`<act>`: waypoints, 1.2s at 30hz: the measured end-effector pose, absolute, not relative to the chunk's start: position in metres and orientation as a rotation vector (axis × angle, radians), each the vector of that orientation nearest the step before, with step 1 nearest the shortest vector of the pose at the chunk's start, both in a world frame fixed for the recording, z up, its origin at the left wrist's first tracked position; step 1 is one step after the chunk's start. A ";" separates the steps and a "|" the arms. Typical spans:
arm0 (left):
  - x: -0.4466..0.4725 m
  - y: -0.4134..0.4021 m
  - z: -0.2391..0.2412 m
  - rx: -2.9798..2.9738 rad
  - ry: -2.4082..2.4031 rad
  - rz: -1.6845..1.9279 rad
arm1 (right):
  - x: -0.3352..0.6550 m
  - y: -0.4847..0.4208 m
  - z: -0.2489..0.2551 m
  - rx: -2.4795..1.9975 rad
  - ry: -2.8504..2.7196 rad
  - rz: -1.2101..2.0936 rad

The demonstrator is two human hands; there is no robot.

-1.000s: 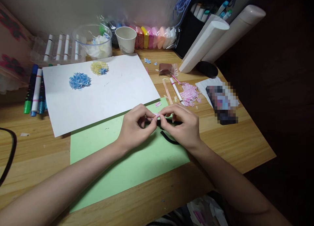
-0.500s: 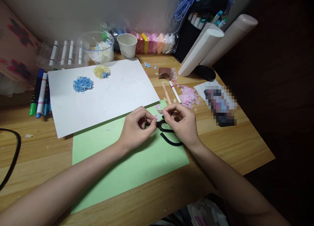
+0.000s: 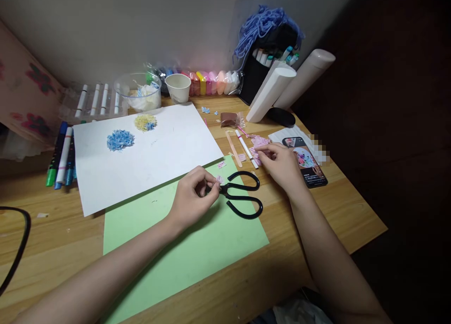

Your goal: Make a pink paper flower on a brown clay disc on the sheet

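Note:
My left hand [image 3: 194,196] hovers over the green paper sheet [image 3: 183,239], thumb and fingers pinched on a small pink paper bit [image 3: 220,179]. Black scissors [image 3: 243,198] lie on the green sheet just right of that hand. My right hand [image 3: 280,162] rests farther right, its fingertips curled onto the pile of pink paper bits [image 3: 259,144] beside a white marker [image 3: 246,149] and a wooden stick [image 3: 233,148]. What the right fingers hold is hidden.
A white sheet [image 3: 148,150] carries a blue [image 3: 120,140] and a yellow [image 3: 145,122] paper cluster. Markers [image 3: 62,156] lie at the left, a phone [image 3: 306,160] at the right. A plastic bowl [image 3: 138,90], paper cup [image 3: 178,87], clay packs and a pen holder [image 3: 260,70] line the wall.
My right hand has left the left hand and moved right to the pink pile, uncovering the scissors. The left hand keeps its pinch. The camera view has tilted up.

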State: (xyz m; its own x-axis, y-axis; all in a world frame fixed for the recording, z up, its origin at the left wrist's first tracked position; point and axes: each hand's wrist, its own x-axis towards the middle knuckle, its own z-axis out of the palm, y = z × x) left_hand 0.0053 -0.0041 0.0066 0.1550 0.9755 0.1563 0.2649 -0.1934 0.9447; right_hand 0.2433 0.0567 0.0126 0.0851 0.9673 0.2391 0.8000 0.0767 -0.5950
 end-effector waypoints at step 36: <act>0.005 -0.002 0.008 1.629 1.141 1.030 | 0.173 0.014 0.020 -1.191 -1.317 1.454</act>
State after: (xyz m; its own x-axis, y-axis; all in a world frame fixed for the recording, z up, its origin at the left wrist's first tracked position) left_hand 0.0046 -0.0022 0.0081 0.2373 0.9610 0.1421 0.2394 -0.1996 0.9502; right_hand 0.1729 0.0136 0.0196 -0.2151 0.9696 -0.1168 0.0207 -0.1151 -0.9931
